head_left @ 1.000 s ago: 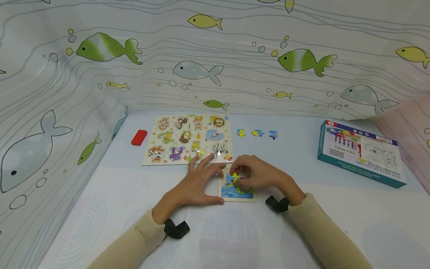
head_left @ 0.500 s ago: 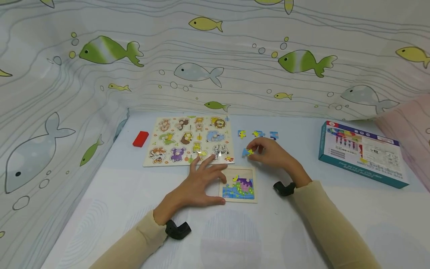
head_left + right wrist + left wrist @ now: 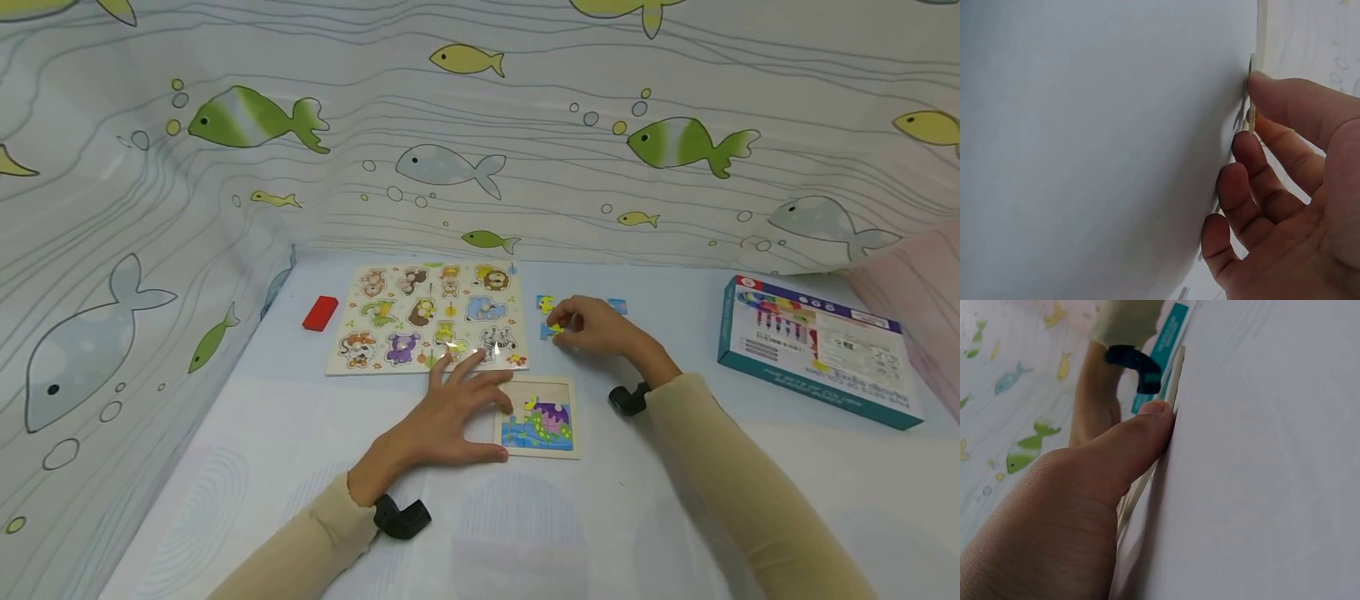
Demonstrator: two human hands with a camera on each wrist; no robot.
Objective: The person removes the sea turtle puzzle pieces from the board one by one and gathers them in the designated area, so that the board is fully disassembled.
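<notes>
Pinching a small blue-and-yellow jigsaw piece, the right hand is holding it between thumb and fingertip near the tabletop, beyond a square pale-wood puzzle tray. Left hand: lying with fingers apart, thumb touching the tray's left side. Tray: bearing purple, green and blue pieces in its lower part. Lying further off: one cream rectangular animal board; left of it, one red rectangular block; far right, one teal-and-white box.
</notes>
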